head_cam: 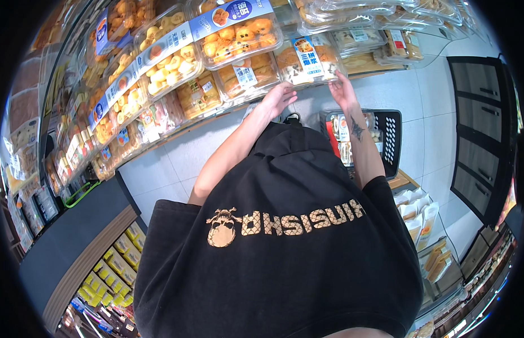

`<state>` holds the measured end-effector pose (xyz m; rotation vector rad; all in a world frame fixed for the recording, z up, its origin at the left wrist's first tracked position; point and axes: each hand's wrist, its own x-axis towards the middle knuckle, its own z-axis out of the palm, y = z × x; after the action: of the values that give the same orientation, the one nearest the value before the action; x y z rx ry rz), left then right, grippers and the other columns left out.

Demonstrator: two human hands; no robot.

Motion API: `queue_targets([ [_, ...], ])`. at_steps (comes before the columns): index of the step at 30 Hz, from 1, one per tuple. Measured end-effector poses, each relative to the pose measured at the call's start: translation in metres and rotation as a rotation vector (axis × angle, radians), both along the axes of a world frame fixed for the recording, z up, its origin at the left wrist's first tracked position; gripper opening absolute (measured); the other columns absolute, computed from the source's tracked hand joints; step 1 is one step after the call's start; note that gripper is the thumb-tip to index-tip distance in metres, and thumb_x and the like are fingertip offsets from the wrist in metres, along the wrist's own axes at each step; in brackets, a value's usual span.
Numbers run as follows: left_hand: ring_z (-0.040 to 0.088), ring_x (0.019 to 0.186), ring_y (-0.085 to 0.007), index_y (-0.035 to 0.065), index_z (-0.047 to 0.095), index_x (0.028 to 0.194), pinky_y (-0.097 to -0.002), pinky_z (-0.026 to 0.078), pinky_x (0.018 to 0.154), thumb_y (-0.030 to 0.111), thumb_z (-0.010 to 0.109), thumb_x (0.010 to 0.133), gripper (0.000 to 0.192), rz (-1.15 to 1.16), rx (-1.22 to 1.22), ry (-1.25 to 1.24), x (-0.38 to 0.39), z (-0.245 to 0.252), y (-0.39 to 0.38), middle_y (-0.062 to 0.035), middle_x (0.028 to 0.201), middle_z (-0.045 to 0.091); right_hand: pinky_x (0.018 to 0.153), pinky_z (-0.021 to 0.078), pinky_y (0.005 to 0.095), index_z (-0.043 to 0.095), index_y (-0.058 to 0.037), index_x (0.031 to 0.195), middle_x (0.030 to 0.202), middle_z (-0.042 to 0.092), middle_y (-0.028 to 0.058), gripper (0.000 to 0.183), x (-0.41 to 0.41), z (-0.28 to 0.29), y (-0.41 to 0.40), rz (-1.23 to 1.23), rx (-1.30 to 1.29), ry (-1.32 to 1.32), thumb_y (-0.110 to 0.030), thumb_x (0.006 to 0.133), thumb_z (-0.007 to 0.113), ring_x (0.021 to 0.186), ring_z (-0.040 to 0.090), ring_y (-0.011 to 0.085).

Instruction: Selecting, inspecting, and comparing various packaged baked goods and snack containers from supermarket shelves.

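A clear plastic box of filled buns [306, 59] with a blue and white label lies at the front edge of the display shelf. My left hand [279, 99] is at its near left corner, fingers loosely curled. At its near right corner is my right hand [342, 89], with fingertips against the side of the box. Whether either hand bears any of its weight cannot be told. Left of it sits a box of flat pastries [247, 78], and above that a box of small round buns [238, 40] with a blue band.
A black shopping basket [392, 139] holding packaged food stands beneath my right forearm. More packed pastries [169, 69] are stacked along the shelf at left. Dark drawer cabinets [477, 122] stand at the far right, and paper-bagged bread [416, 211] lies to my right.
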<state>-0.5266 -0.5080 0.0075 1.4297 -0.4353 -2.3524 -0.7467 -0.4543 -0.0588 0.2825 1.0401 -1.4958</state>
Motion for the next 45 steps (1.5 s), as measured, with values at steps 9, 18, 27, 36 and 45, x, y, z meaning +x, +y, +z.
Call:
queue_targets([
  [9, 0.046, 0.103, -0.0217, 0.0013, 0.042, 0.098, -0.0338, 0.042, 0.09, 0.016, 0.054, 0.079, 0.027, 0.017, -0.01, 0.0, 0.002, -0.015, 0.0, -0.0094, 0.101, 0.044, 0.088, 0.0424, 0.044, 0.048, -0.0052, 0.095, 0.097, 0.049, 0.0091, 0.018, 0.021, -0.004, -0.014, 0.14, 0.113, -0.075, -0.014, 0.081, 0.055, 0.097, 0.047, 0.0207],
  [18, 0.047, 0.104, -0.0216, 0.0057, 0.034, 0.123, -0.0343, 0.042, 0.085, 0.02, 0.05, 0.083, 0.046, -0.192, -0.146, -0.029, 0.002, -0.01, 0.001, -0.0123, 0.113, 0.045, 0.089, 0.0397, 0.0376, 0.05, -0.0054, 0.096, 0.096, 0.052, 0.0077, 0.017, 0.021, -0.002, -0.029, 0.098, 0.119, 0.026, -0.016, 0.083, 0.052, 0.096, 0.047, 0.0202],
  [27, 0.052, 0.094, -0.0137, 0.0068, 0.054, 0.108, -0.0252, 0.041, 0.082, 0.026, 0.047, 0.086, 0.03, -0.904, -0.554, 0.113, -0.012, 0.015, 0.024, -0.004, 0.102, 0.054, 0.088, 0.0388, 0.0335, 0.046, -0.0039, 0.115, 0.106, 0.054, 0.0075, 0.034, 0.036, 0.04, 0.05, 0.498, 0.078, 0.639, -0.022, 0.087, 0.049, 0.098, 0.05, 0.0167],
  [36, 0.044, 0.105, -0.0334, -0.004, 0.041, 0.106, -0.0461, 0.021, 0.103, 0.02, 0.063, 0.063, 0.054, -1.519, -1.646, 0.255, -0.047, 0.069, 0.14, -0.0193, 0.103, 0.048, 0.082, 0.0408, 0.0317, 0.048, -0.0009, 0.11, 0.099, 0.056, 0.019, 0.027, 0.082, 0.121, 0.214, 0.531, 0.368, 1.043, -0.017, 0.09, 0.038, 0.096, 0.054, 0.025],
  [45, 0.062, 0.072, -0.0248, 0.0053, 0.062, 0.082, -0.0358, 0.047, 0.063, 0.017, 0.059, 0.069, 0.018, -2.061, -1.959, 0.417, -0.072, 0.05, 0.194, -0.0092, 0.074, 0.063, 0.079, 0.0446, 0.041, 0.048, -0.0101, 0.116, 0.096, 0.059, 0.0194, 0.046, 0.168, 0.132, 0.273, 0.427, 0.933, 1.282, -0.024, 0.073, 0.054, 0.091, 0.056, 0.0356],
])
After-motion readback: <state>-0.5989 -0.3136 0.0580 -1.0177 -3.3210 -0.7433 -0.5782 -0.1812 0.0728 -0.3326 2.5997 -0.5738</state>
